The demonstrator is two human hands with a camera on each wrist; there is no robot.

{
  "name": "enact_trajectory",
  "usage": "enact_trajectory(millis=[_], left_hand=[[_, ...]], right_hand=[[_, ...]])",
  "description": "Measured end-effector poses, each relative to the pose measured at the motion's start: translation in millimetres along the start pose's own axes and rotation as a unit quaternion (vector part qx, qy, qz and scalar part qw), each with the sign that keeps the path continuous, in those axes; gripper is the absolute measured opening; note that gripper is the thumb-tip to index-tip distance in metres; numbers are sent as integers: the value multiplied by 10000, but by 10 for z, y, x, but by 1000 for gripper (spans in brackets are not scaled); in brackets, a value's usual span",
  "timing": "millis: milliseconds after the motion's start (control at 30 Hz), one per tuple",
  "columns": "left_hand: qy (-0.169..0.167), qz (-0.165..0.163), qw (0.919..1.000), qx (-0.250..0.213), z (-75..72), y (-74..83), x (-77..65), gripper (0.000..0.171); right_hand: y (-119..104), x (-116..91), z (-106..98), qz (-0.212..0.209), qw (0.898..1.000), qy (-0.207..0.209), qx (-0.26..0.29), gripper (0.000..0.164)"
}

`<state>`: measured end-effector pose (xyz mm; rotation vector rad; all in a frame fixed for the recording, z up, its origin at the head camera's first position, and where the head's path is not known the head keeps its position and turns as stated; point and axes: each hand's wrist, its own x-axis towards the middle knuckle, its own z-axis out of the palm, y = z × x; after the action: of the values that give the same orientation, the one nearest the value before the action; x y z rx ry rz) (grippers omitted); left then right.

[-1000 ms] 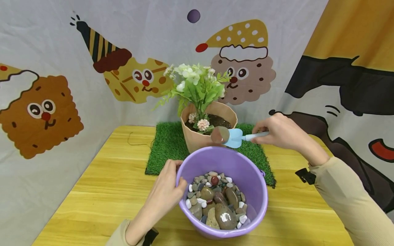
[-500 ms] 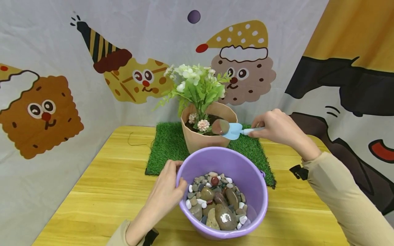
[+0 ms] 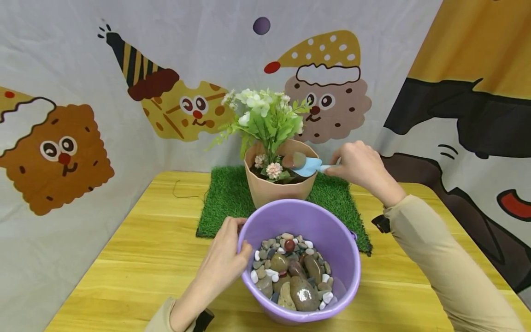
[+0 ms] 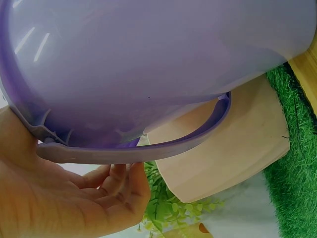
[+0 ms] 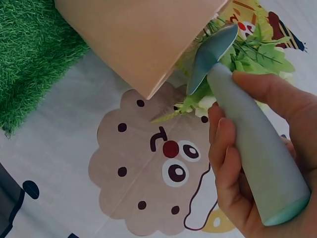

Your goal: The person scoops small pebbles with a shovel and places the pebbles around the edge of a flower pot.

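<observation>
My right hand [image 3: 360,165] grips the handle of a light blue trowel [image 3: 308,167], its fingers wrapped round the grey-blue handle [image 5: 255,144] in the right wrist view. On the trowel's blade lies a large brownish stone [image 3: 294,160], held over the soil inside the peach flowerpot [image 3: 279,192]. White and pink flowers with green leaves [image 3: 265,122] stand in that pot. My left hand [image 3: 224,253] holds the left rim of a purple bucket [image 3: 352,281], thumb over the edge. Several wet stones and pebbles [image 3: 304,293] fill the bucket's bottom. Its handle [image 4: 114,152] hangs by my fingers in the left wrist view.
The pot stands on a green turf mat [image 3: 224,198] behind the bucket. Both rest on a yellow wooden table [image 3: 137,258]. A thin dark string [image 3: 184,196] lies left of the mat. A cartoon-printed cloth [image 3: 224,41] hangs behind.
My right hand has moved left and forward, carrying the trowel and its stone from in front of the pot's rim to over its inside. My left hand and the bucket have stayed put.
</observation>
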<state>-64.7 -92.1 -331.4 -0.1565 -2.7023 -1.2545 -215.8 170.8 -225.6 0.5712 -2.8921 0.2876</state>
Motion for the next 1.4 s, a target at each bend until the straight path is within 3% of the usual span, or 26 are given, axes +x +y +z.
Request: enact_trajectory(millis=[233, 533, 767, 1133, 1400], left_hand=[[10, -18, 10000, 21, 2, -5, -6, 46], [13, -15, 10000, 47, 4, -6, -6, 46], [11, 4, 10000, 70, 5, 0, -3, 46], [29, 23, 9999, 95, 5, -5, 9, 46], [43, 18, 9999, 96, 12, -9, 16, 46]], right_hand=[[-55, 95, 80, 350, 9993, 42, -147, 23], [-131, 248, 175, 514, 9985, -24, -167, 48], [-157, 350, 206, 704, 9971, -214, -196, 36], [-201, 466, 267, 880, 9951, -352, -264, 36], [-220, 509, 310, 1011, 9932, -490, -300, 24]])
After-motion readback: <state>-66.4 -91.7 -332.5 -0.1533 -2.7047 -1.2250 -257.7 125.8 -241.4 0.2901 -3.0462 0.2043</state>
